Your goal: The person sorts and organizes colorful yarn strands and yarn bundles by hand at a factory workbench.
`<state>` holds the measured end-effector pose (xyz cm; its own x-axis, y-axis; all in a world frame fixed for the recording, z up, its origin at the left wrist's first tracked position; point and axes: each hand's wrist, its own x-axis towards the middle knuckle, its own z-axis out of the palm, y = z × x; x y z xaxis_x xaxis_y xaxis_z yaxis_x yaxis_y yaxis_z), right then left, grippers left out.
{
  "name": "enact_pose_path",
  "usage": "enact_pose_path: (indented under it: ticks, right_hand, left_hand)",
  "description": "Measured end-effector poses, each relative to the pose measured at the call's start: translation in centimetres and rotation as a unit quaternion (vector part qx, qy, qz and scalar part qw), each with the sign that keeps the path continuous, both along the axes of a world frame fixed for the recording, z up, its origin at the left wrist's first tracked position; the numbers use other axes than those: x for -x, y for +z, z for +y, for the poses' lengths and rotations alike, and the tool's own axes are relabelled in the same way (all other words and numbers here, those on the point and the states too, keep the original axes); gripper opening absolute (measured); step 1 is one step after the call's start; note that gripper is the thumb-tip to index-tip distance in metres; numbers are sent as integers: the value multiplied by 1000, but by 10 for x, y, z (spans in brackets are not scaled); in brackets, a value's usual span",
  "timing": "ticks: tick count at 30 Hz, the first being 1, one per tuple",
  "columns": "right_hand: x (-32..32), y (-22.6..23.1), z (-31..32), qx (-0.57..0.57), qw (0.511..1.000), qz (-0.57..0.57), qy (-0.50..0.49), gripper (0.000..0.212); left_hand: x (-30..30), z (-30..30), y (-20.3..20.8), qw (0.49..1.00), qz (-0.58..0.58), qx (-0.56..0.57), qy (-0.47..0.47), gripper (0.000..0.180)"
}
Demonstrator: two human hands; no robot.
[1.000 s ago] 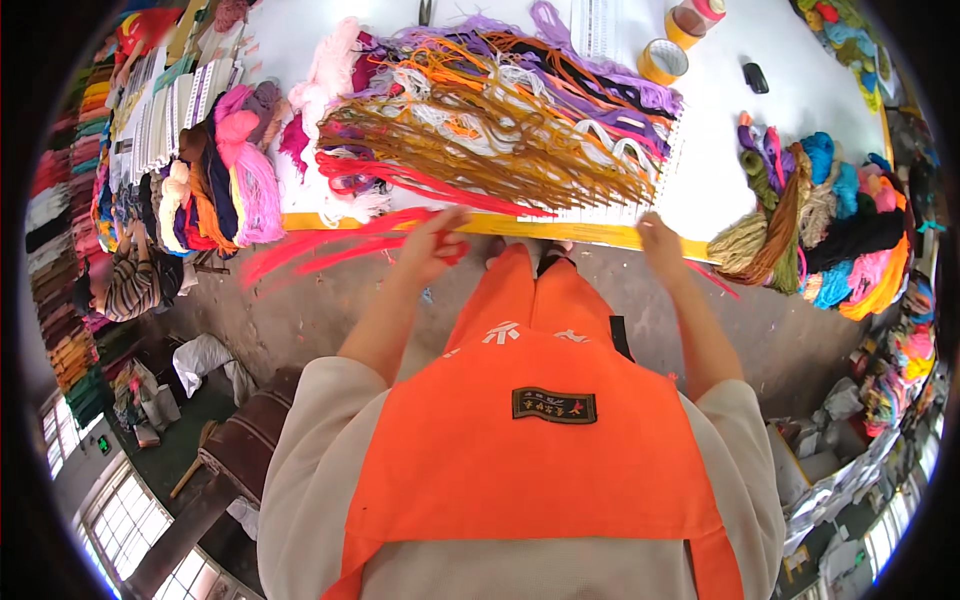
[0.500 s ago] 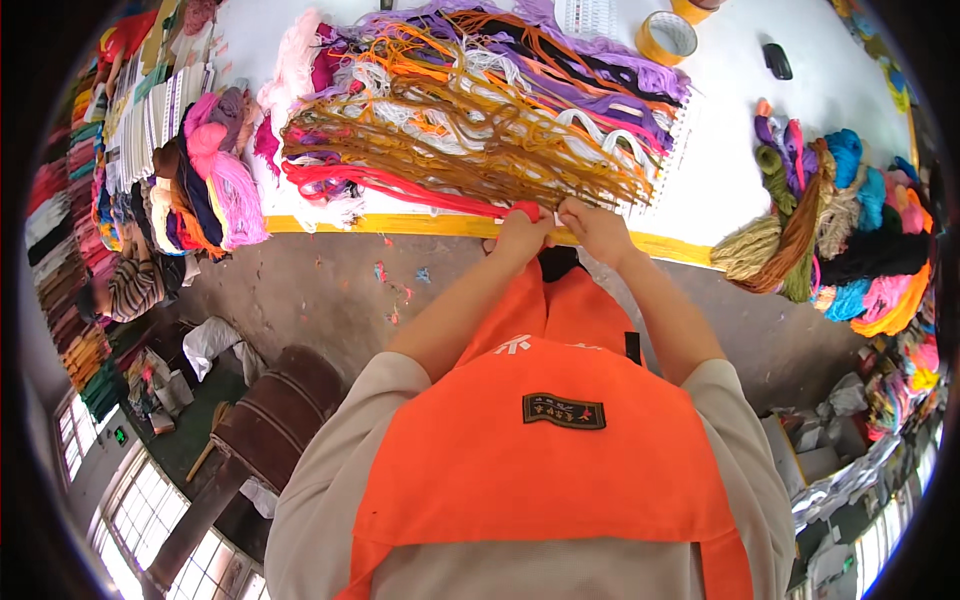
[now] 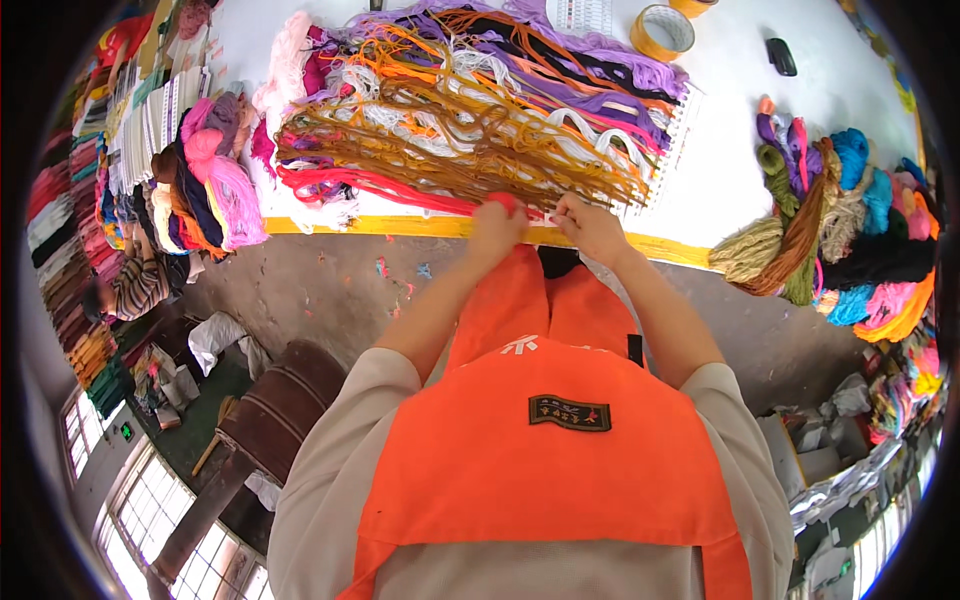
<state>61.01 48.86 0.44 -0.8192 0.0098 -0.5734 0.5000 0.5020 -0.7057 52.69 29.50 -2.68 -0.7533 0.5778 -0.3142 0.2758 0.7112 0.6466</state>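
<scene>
A long bundle of red yarn [image 3: 385, 186] runs along the near edge of the white table. My left hand [image 3: 497, 230] is closed around its right part, and a red tuft shows above the fingers; the hand is slightly blurred. Just to the right, my right hand [image 3: 592, 230] pinches with thumb and forefinger, where a thin red length reaches from the left hand. Its fingertips partly hide what they grip. Beyond both hands lie loose brown strands of yarn [image 3: 480, 150], with white, orange, black and purple yarn [image 3: 610, 98] farther back.
Yarn skeins of many colours [image 3: 830, 235] are heaped at the table's right end, and pink and dark skeins [image 3: 215, 165] at its left. Tape rolls [image 3: 662, 33] and a small black object [image 3: 781, 57] lie at the back. Another person in a striped top [image 3: 140, 288] is at far left.
My left hand has slid left along the red yarn, away from my right hand, opening a gap between them. The right hand has stayed nearly in place.
</scene>
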Motion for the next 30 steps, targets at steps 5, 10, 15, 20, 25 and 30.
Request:
enact_pose_path:
  ticks: [5, 10, 15, 20, 25, 30]
  right_hand:
    - [2, 4, 2, -7, 1000, 1, -9, 23]
    - [2, 4, 0, 6, 1000, -11, -19, 22]
    - [-7, -25, 1, 94, 992, -39, -74, 27]
    - [4, -12, 1, 360, 910, -92, -184, 25]
    - [-2, -8, 2, 58, 998, -15, -26, 33]
    - [1, -2, -3, 17, 999, -13, -47, 29]
  left_hand:
    - [23, -12, 31, 876, -363, -165, 271, 22]
    - [23, -8, 36, 870, -397, -141, 255, 19]
    - [23, 13, 60, 685, -622, -261, 275, 17]
    - [4, 25, 35, 854, -511, -61, 77, 13]
    - [28, -8, 35, 886, -432, -95, 143, 17]
    - [80, -91, 88, 718, -549, -219, 368, 15]
